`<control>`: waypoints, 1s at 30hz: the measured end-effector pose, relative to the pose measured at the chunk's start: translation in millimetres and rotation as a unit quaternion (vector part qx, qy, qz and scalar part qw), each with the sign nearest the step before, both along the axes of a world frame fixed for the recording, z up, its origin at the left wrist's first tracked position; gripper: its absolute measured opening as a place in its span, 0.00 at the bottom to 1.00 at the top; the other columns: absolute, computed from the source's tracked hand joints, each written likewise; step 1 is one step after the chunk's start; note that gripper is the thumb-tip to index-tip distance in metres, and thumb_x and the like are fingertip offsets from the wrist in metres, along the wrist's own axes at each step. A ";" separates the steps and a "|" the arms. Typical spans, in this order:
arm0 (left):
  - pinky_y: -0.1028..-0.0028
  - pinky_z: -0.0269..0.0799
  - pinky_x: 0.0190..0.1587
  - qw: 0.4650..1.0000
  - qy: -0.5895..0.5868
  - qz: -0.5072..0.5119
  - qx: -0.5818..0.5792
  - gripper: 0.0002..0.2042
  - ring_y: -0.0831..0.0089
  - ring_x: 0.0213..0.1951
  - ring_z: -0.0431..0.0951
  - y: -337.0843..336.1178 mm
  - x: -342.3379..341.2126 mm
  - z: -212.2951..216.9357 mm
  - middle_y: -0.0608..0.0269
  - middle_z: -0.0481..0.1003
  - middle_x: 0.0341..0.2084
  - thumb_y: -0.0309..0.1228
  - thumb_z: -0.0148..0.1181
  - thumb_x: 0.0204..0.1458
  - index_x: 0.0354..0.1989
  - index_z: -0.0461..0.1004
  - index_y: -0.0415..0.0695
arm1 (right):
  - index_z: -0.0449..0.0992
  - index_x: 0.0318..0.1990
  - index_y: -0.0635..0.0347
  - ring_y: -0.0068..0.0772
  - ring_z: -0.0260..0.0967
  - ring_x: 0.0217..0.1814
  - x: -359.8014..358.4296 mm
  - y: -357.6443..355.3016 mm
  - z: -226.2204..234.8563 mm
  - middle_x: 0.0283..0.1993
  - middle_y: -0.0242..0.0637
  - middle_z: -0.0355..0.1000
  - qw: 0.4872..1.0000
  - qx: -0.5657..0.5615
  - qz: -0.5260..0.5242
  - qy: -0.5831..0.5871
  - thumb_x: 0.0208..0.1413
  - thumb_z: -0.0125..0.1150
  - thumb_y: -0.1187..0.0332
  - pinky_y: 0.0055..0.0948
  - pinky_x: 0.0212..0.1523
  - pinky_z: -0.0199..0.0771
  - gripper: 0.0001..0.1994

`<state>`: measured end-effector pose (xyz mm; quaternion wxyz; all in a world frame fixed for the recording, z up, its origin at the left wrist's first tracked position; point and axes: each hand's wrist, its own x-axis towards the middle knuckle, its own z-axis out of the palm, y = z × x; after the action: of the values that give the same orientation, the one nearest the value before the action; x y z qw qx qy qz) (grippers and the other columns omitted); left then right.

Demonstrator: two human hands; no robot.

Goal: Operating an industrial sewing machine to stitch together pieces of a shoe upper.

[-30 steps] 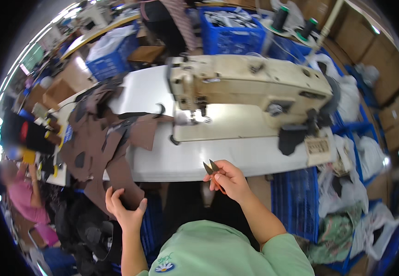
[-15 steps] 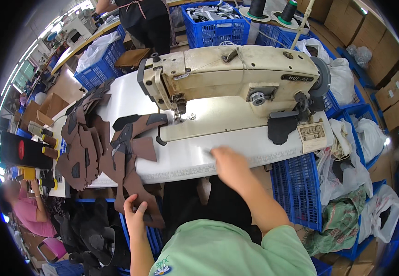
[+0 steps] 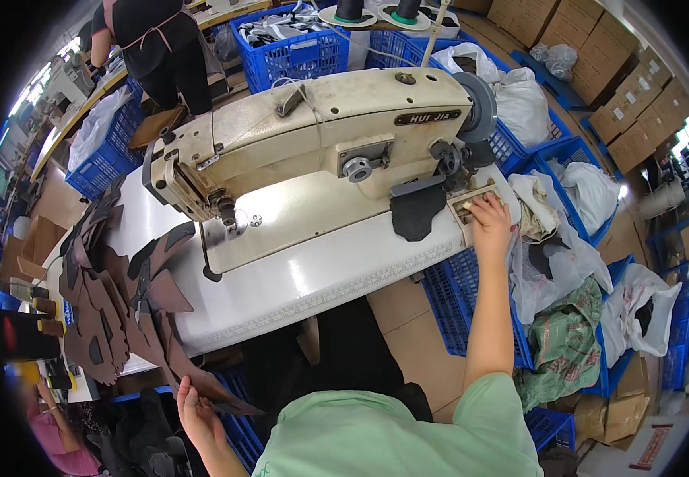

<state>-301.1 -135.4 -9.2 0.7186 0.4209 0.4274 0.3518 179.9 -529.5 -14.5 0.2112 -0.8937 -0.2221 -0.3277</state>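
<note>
My right hand is at the small recessed tray on the right end of the sewing table. Its bent fingers reach into the tray, and whatever they hold is hidden. At the lower left, my left hand has its fingers closed at the edge of a brown piece that hangs off the table's front edge. More brown pieces with dark grey patches lie overlapping on the table's left end. Before me stands a cream sewing machine, its needle area bare of material.
A dark fabric flap hangs at the machine's right base. Blue crates with white bags line the right side. Another crate stands behind the machine. A person in dark clothes is at the far left; thread cones stand behind.
My right hand has moved from above the table's front middle to the tray at the right end. The view has turned right. My left hand stays by the hanging brown piece.
</note>
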 end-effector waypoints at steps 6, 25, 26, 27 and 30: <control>0.80 0.64 0.43 0.999 -0.006 -0.019 -0.028 0.19 0.83 0.43 0.73 -2.6 4.6 -4.8 0.69 0.75 0.44 0.28 0.53 0.57 0.57 0.69 0.39 | 0.82 0.39 0.57 0.48 0.65 0.63 22.2 -18.5 -38.1 0.48 0.40 0.77 0.991 0.091 0.013 0.099 0.47 0.60 0.75 0.44 0.65 0.60 0.11; 0.79 0.66 0.42 0.997 -0.014 -0.011 -0.077 0.17 0.84 0.40 0.72 -17.1 22.9 0.8 0.73 0.74 0.38 0.29 0.56 0.55 0.54 0.70 0.42 | 0.83 0.41 0.56 0.39 0.76 0.40 -34.2 66.5 31.5 0.50 0.39 0.77 0.954 0.020 0.152 0.259 0.44 0.71 0.54 0.33 0.40 0.75 0.19; 0.79 0.66 0.42 0.997 -0.016 -0.010 -0.077 0.17 0.84 0.40 0.72 -17.8 24.5 1.6 0.73 0.74 0.38 0.29 0.56 0.55 0.54 0.70 0.42 | 0.83 0.40 0.56 0.37 0.77 0.36 -35.5 65.8 29.5 0.48 0.39 0.78 0.964 0.034 0.155 0.215 0.45 0.70 0.57 0.30 0.36 0.76 0.17; 0.78 0.66 0.43 0.996 -0.020 -0.021 -0.078 0.17 0.83 0.40 0.72 -18.5 26.2 2.7 0.73 0.74 0.38 0.29 0.57 0.55 0.53 0.71 0.42 | 0.83 0.40 0.56 0.37 0.77 0.36 -37.1 64.2 28.7 0.48 0.39 0.78 0.964 0.034 0.156 0.213 0.45 0.70 0.57 0.30 0.36 0.76 0.17; 0.77 0.65 0.44 0.996 -0.023 -0.023 -0.080 0.17 0.83 0.41 0.71 -23.6 28.1 5.7 0.73 0.74 0.39 0.30 0.58 0.54 0.53 0.71 0.44 | 0.83 0.39 0.56 0.39 0.76 0.38 -50.5 72.0 35.1 0.48 0.38 0.78 0.976 0.028 0.202 0.076 0.43 0.72 0.61 0.31 0.37 0.76 0.15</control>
<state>-272.9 -159.0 -3.5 0.7675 0.3638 0.4279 0.3090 129.4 -457.5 20.6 0.3140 -0.8465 -0.3724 -0.2149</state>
